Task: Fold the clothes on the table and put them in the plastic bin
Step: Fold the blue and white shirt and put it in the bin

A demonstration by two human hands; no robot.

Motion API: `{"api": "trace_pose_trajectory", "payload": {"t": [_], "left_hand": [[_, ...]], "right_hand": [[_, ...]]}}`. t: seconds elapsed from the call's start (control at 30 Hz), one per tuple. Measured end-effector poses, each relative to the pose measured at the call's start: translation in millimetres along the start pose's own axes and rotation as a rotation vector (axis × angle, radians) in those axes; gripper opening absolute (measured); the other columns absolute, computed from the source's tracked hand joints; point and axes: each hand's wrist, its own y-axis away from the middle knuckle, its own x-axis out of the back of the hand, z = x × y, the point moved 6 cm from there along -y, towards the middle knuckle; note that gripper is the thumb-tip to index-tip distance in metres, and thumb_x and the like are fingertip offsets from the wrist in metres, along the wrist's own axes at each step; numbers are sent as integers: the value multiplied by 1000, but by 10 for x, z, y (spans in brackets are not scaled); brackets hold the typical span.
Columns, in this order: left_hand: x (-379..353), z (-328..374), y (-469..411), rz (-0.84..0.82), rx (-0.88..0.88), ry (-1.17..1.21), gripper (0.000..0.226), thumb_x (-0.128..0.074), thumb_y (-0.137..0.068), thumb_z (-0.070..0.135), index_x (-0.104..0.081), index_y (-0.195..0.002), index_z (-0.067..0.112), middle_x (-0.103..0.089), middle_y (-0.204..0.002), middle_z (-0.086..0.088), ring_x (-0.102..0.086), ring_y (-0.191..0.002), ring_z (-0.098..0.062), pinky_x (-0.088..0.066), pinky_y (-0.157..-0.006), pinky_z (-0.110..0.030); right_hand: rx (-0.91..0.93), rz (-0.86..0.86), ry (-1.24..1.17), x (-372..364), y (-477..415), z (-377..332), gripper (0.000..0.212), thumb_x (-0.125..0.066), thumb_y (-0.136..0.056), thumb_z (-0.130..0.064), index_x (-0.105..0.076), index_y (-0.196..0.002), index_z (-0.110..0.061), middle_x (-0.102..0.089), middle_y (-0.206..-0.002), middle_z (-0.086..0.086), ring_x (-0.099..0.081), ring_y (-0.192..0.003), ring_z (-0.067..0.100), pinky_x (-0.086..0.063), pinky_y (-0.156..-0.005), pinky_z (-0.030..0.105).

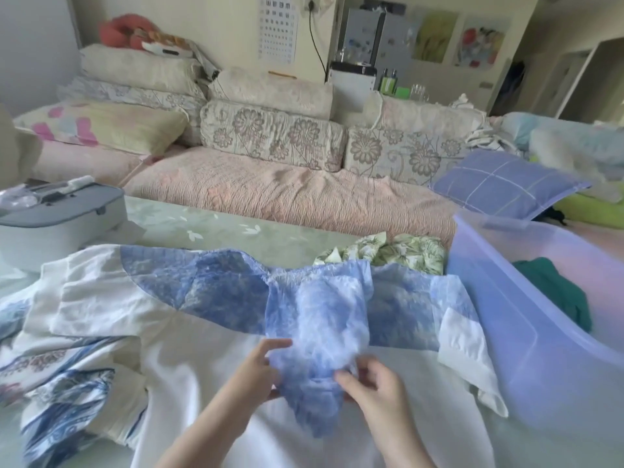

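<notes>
- Left grip (256, 369): thumb on top and fingers beneath, closed on the left edge of a lifted blue flap of the blue-and-white garment (209, 285).
- Right grip (371, 383): fingers curled, pinching the same flap's right edge, just beside the left grip.
- Blue-and-white garment: spread wide across the middle of the surface (202, 228), flap raised at the near side.
- Plastic bin (499, 298): at the right, against the garment's white sleeve, holding a dark green garment (553, 288).
- Leaf-print garment (381, 251): crumpled on the far side, beside the bin.
- Blue patterned clothes (60, 383): heaped near left.
- Grey-lidded box (57, 217): far left.
</notes>
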Motion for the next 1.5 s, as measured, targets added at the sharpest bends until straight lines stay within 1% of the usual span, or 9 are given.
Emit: {"api": "trace_pose_trajectory", "payload": {"t": [0.1,0.27,0.5,0.63,0.8,1.0,1.13,1.23,1.5], "left_hand": [[167,184,39,328,-205,-372,19,-59,-89,12,-68,-96,27,-47,-116,-7,-48,-105,-23,-37,-93,-28],[-163,88,153,-128,173,144,47,-45,-91,54,-66,-103,15,-71,-96,-12,-67,-77,-23,-56,-67,-27],[24,156,58,119,-47,230,28,-74,-78,19,-65,-96,-2,-65,-80,-9,-61,-61,-9,-50,-53,-18],[163,158,85,196,-52,224,33,-77,-75,26,-61,-95,6,-68,-84,-6,-64,-63,-8,-49,-51,-19],[77,59,230,9,144,169,44,-38,-97,47,-61,-106,10,-62,-86,-8,-61,-66,-19,-53,-54,-27],[20,0,346,-73,119,30,35,-42,-100,27,-62,-110,0,-70,-93,-19,-70,-71,-25,-59,-60,-32],[-181,4,396,-254,147,207,25,-45,-97,8,-63,-114,3,-69,-105,-14,-68,-91,-24,-56,-82,-37],[-223,8,377,-229,104,223,23,-46,-96,5,-63,-110,7,-69,-101,-9,-67,-87,-18,-57,-77,-29],[-203,-51,386,-154,79,155,23,-47,-96,7,-62,-110,-4,-68,-106,-21,-66,-88,-23,-54,-82,-33]], "right_hand": [[222,-27,126,-8,87,-297,18,-78,-72,-7,-64,-64,-12,-62,-59,-1,-53,-58,2,-41,-59,17],[44,-275,83,-261,229,-80,12,-81,-66,-15,-69,-69,-17,-67,-66,-1,-59,-62,4,-53,-68,37],[108,-201,317,-125,222,-34,49,-67,-57,-52,-54,-66,-5,-55,-58,9,-47,-56,10,-46,-56,40],[17,-203,287,-12,200,-13,45,-81,-66,-42,-52,-62,-7,-51,-56,0,-50,-53,11,-50,-49,38],[-309,-201,62,86,177,39,59,-60,-68,-58,-56,-100,-8,-63,-95,10,-67,-62,23,-52,-42,34],[-353,-173,-22,16,114,89,34,-54,-93,-34,-63,-91,-1,-61,-69,12,-57,-44,19,-44,-36,23],[-301,-275,-168,-218,188,61,26,-62,-88,-17,-65,-98,7,-66,-82,14,-63,-71,21,-55,-55,29],[-256,-311,-139,-292,230,-2,16,-65,-83,-2,-66,-98,6,-69,-85,13,-66,-74,20,-57,-62,30],[-295,-208,-143,-325,223,49,7,-66,-85,-11,-67,-91,-9,-70,-78,13,-62,-57,21,-54,-56,34]]}}
